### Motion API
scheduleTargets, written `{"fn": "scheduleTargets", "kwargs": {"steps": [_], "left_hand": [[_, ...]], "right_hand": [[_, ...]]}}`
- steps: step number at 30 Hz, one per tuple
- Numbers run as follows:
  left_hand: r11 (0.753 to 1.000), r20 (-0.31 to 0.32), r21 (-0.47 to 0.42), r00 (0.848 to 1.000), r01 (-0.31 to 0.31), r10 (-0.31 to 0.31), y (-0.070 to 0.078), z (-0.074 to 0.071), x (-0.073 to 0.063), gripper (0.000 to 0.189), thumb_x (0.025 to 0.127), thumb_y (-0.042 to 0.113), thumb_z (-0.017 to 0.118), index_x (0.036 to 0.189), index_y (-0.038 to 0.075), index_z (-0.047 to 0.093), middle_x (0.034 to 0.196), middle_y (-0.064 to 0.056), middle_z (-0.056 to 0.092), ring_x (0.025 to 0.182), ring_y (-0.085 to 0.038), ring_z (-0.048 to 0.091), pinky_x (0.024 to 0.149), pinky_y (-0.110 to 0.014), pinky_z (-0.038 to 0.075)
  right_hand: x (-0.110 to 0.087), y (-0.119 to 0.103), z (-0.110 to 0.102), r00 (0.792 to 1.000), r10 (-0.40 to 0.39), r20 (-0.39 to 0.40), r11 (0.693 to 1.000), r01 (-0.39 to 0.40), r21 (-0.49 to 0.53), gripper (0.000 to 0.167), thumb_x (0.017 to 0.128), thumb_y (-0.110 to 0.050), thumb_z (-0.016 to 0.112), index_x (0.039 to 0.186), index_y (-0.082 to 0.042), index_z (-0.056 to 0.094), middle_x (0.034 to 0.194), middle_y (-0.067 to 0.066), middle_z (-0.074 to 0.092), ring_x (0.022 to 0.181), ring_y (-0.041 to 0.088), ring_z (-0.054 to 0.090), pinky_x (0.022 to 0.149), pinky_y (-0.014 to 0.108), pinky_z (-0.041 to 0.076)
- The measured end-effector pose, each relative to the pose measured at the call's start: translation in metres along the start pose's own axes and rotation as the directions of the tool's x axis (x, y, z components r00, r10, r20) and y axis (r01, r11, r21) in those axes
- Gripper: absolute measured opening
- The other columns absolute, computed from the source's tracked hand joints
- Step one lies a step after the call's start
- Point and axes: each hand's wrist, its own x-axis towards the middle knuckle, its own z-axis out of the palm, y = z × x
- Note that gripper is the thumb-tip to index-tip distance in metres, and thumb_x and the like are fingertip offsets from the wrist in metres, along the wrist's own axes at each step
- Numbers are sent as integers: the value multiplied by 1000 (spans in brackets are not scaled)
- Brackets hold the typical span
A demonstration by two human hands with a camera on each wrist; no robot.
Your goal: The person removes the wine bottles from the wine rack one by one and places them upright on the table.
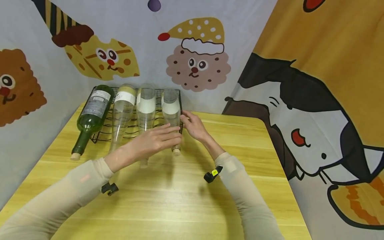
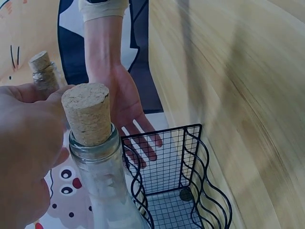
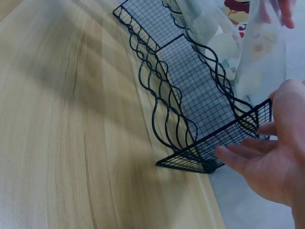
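Observation:
A black wire rack (image 1: 102, 136) sits at the table's back left. In it lie a green wine bottle (image 1: 93, 115) and three clear corked bottles. My left hand (image 1: 172, 133) reaches across with straight fingers that rest on the neck of the rightmost clear bottle (image 1: 171, 108). The left wrist view shows that hand (image 2: 24, 157) beside a clear bottle's cork (image 2: 88, 114). My right hand (image 1: 186, 118) touches the rack's right end. In the right wrist view its fingers (image 3: 238, 156) press the mesh end panel of the rack (image 3: 190, 105), beside the clear bottle (image 3: 262, 52).
The wooden table (image 1: 180, 206) stretches toward me and to the right of the rack. Cartoon-printed cloth walls (image 1: 195, 63) close in the back, left and right sides. Bottle necks and corks (image 1: 75, 156) stick out past the rack's front.

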Motion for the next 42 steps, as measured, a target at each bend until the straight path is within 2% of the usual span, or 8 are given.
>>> {"fn": "scheduleTargets", "kwargs": {"steps": [3, 10, 18, 23, 27, 32, 38, 42], "left_hand": [[1000, -60, -16, 998, 19, -20, -2, 0, 2, 54, 85, -13, 84, 137, 2, 76, 139, -13, 81, 133, -38, 77, 115, -55, 64], [998, -163, -34, 985, 48, -53, -7, -4, 11, 51, 83, -11, 89, 133, -3, 78, 134, -18, 82, 125, -39, 80, 109, -51, 67], [995, -218, -56, 971, 88, -98, -14, -10, 20, 46, 84, -12, 89, 129, -4, 80, 129, -21, 83, 120, -40, 82, 101, -47, 70], [986, -257, -122, 956, 117, -145, -19, -11, 23, 55, 79, -18, 90, 131, -5, 79, 131, -26, 81, 118, -44, 81, 95, -50, 71], [980, -272, -144, 946, 138, -174, -23, -14, 27, 55, 83, -22, 85, 134, -5, 76, 133, -28, 80, 119, -46, 81, 95, -53, 71], [975, -300, -145, 931, 169, -206, -28, -18, 33, 53, 85, -26, 74, 134, -7, 73, 131, -30, 80, 116, -47, 82, 91, -52, 72], [977, -312, -117, 927, 179, -208, -33, -21, 37, 53, 85, -24, 80, 135, -8, 70, 130, -29, 80, 113, -45, 83, 91, -51, 73], [976, -313, -102, 925, 192, -214, -35, -26, 40, 56, 84, -23, 83, 136, -10, 69, 130, -29, 80, 114, -44, 82, 93, -52, 72]], "right_hand": [[0, 0, 0, 1000, -3, -4, 1000, 3, -12, 59, 125, -39, 43, 171, -2, 45, 171, 24, 53, 149, 44, 64, 115, 52, 66], [0, 0, 0, 1000, -14, -4, 1000, 14, 7, 58, 124, -38, 43, 171, -3, 46, 170, 25, 54, 143, 48, 67, 113, 59, 66], [1, 0, 1, 1000, 1, -22, 1000, -1, 19, 55, 124, -35, 45, 170, -5, 49, 167, 24, 57, 133, 45, 75, 111, 61, 66], [2, 0, 2, 1000, 5, -21, 999, -4, 39, 55, 124, -36, 46, 169, -5, 49, 168, 25, 56, 135, 46, 73, 110, 64, 66], [2, 0, 2, 1000, 11, -17, 999, -10, 32, 56, 124, -38, 44, 170, -6, 49, 169, 23, 55, 138, 46, 72, 110, 62, 67], [2, 0, 1, 1000, 5, -13, 1000, -5, 27, 54, 124, -35, 43, 170, -8, 50, 170, 23, 55, 143, 48, 68, 111, 63, 66], [1, 0, 1, 1000, -18, -1, 999, 18, 44, 55, 124, -36, 44, 171, -7, 48, 170, 25, 53, 145, 56, 63, 111, 69, 64], [1, -1, 1, 1000, -20, -3, 999, 20, 34, 53, 125, -33, 43, 171, -7, 48, 170, 25, 53, 146, 54, 64, 111, 68, 64]]}}
